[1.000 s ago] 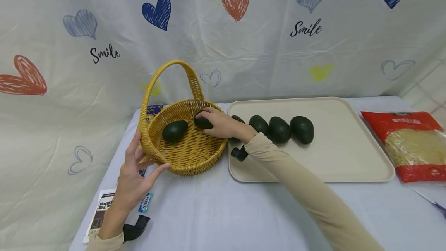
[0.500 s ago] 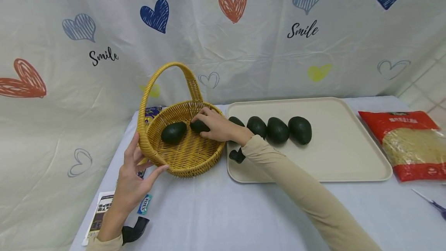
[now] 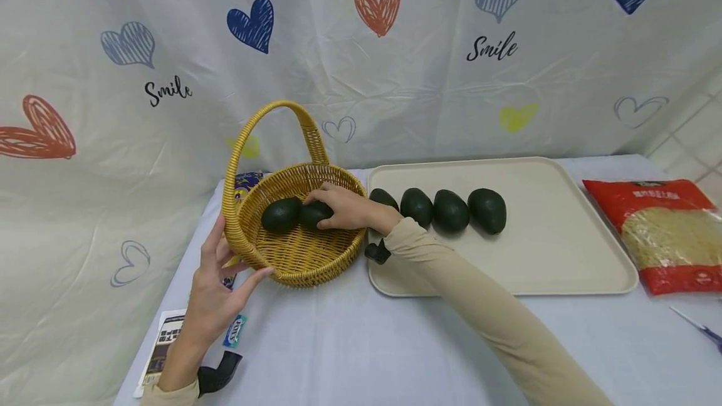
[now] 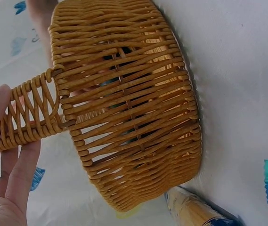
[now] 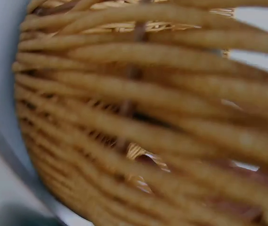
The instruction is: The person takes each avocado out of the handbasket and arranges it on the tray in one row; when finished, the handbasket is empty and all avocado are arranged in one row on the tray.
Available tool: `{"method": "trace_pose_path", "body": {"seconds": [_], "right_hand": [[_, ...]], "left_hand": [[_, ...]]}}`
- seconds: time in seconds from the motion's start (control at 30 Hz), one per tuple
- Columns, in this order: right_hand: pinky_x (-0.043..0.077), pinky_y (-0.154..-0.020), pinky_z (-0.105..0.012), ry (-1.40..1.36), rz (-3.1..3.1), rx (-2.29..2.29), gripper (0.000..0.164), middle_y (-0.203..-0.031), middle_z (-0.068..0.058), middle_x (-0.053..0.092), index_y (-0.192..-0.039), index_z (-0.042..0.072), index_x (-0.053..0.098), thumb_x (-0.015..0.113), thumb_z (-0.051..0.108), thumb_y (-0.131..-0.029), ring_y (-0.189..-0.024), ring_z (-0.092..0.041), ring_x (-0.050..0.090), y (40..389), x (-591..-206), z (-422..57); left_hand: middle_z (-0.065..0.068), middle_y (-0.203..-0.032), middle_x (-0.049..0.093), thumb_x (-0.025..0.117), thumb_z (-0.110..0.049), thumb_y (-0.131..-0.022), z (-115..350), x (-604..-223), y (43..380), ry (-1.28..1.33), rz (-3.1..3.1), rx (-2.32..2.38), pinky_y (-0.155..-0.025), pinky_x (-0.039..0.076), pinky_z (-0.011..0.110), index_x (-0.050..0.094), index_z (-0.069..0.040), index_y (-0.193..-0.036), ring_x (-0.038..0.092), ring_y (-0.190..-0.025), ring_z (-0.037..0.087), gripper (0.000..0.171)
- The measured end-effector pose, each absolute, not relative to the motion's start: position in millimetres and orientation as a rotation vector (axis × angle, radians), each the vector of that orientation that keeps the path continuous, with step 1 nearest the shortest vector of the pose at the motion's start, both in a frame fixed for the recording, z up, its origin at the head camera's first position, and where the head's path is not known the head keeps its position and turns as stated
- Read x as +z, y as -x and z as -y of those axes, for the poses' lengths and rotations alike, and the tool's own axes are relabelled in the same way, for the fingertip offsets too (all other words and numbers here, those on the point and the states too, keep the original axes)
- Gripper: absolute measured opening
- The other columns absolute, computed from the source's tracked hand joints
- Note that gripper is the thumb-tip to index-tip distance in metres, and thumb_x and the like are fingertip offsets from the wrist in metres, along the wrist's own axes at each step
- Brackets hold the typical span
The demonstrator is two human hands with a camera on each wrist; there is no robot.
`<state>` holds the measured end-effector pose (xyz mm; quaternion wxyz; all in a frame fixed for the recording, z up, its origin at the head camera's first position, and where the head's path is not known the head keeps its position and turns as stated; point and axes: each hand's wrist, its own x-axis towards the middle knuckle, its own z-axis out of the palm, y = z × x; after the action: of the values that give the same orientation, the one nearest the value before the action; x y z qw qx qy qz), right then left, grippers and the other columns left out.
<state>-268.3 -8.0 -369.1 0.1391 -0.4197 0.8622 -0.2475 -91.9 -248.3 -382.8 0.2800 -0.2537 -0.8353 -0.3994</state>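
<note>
Two avocados [image 3: 281, 215] in one basket [image 3: 299, 252]

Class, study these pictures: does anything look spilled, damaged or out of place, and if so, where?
Nothing stands out: two avocados lie in the basket, one held by the right hand; four more avocados form a row on the tray. No spill or damage shows.

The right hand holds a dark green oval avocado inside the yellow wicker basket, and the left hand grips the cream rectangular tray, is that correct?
No: the left hand grips the handle of the yellow wicker basket, not the cream rectangular tray, as the left wrist view shows. The rest is right.
</note>
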Motion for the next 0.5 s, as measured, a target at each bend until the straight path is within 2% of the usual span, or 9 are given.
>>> {"method": "trace_pose_path", "body": {"seconds": [0.27, 0.5], "right_hand": [[0.045, -0.115, -0.042, 1.219, -2.463, -0.701, 0.055, -0.148, -0.018, 0.049, -0.148, 0.010, 0.056, 0.077, 0.019, -0.098, -0.135, -0.030, 0.052, 261, -370, 15], [0.046, -0.115, -0.043, 1.208, -2.475, -0.684, 0.057, -0.151, -0.015, 0.051, -0.148, 0.013, 0.056, 0.079, 0.020, -0.096, -0.139, -0.030, 0.049, 255, -373, 21]], "left_hand": [[0.030, -0.135, 0.063, 0.065, -0.048, -0.093, 246, -380, 90, 0.674, 2.256, -1.068, -0.086, 0.059, 0.014, 0.013, 0.000, -0.164, 0.058, -0.117, -0.006, 0.100], [0.030, -0.133, 0.064, 0.066, -0.048, -0.093, 246, -381, 90, 0.672, 2.251, -1.058, -0.086, 0.058, 0.013, 0.013, 0.001, -0.163, 0.060, -0.116, -0.004, 0.101]]}}
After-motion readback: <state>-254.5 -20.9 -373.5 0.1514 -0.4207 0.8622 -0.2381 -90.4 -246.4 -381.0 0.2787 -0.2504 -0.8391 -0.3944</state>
